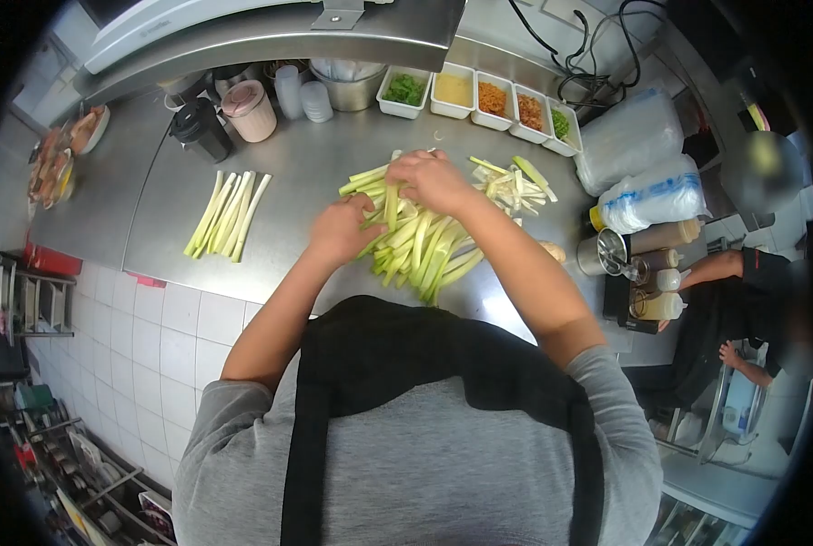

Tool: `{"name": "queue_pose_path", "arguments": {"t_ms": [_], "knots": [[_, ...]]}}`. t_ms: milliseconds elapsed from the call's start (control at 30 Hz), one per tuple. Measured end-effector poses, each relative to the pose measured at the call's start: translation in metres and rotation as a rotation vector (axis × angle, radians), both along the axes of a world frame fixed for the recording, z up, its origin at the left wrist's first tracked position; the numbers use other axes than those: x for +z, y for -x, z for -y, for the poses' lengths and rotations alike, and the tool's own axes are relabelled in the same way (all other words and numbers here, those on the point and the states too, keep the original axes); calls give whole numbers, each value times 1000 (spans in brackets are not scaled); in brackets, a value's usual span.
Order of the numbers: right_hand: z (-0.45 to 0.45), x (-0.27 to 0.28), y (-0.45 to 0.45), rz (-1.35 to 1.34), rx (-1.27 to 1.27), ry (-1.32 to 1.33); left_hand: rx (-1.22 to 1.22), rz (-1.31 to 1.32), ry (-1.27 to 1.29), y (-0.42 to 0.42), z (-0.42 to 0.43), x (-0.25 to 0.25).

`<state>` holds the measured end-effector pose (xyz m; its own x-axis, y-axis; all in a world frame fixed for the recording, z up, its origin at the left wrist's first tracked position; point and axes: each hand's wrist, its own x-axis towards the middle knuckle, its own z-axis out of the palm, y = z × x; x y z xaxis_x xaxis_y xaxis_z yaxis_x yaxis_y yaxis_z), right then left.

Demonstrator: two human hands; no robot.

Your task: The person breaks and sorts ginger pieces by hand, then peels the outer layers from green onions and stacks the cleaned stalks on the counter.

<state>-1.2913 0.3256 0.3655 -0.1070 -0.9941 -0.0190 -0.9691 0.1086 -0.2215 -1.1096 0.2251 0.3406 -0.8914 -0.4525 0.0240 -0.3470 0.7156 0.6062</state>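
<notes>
A loose pile of pale green celery stalks (pixel 420 250) lies on the steel counter in front of me. My left hand (pixel 341 229) is at the pile's left side, its fingers curled around some stalks. Over the far side of the pile, my right hand (pixel 432 182) is closed with bent fingers on a stalk, and its fingertips are partly hidden. A neat row of celery stalks (pixel 227 216) lies apart to the left. Cut white and green trimmings (pixel 515 187) are heaped to the right of my right hand.
White tubs of chopped food (pixel 493 98) line the back, beside a metal pot (pixel 347 89) and plastic cups (pixel 315 102). A pink-lidded container (pixel 249 111) and black jug (pixel 200 130) stand back left. Wrapped bags (pixel 652 196) and sauce bottles (pixel 666 280) are right, near another person (pixel 752 300).
</notes>
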Motion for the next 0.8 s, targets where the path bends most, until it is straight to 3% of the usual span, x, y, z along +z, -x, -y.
{"name": "queue_pose_path", "arguments": {"t_ms": [167, 333, 400, 467, 567, 667, 800], "knots": [[5, 4, -3, -136, 76, 8, 21, -169, -113, 4, -4, -7], [-2, 3, 4, -188, 155, 577, 115, -469, -623, 14, -2, 7], [-20, 39, -8, 54, -3, 229, 44, -565, -632, 17, -1, 27], [-38, 55, -17, 442, -101, 314, -47, -570, -566, 15, -7, 51], [-58, 42, -18, 604, -152, 453, -138, -543, -607, 24, -24, 66], [-77, 32, -24, 423, -176, 696, -131, -506, -774, 34, -27, 63], [-89, 15, -21, 543, -423, 712, -179, -513, -762, 40, -39, 56]]}}
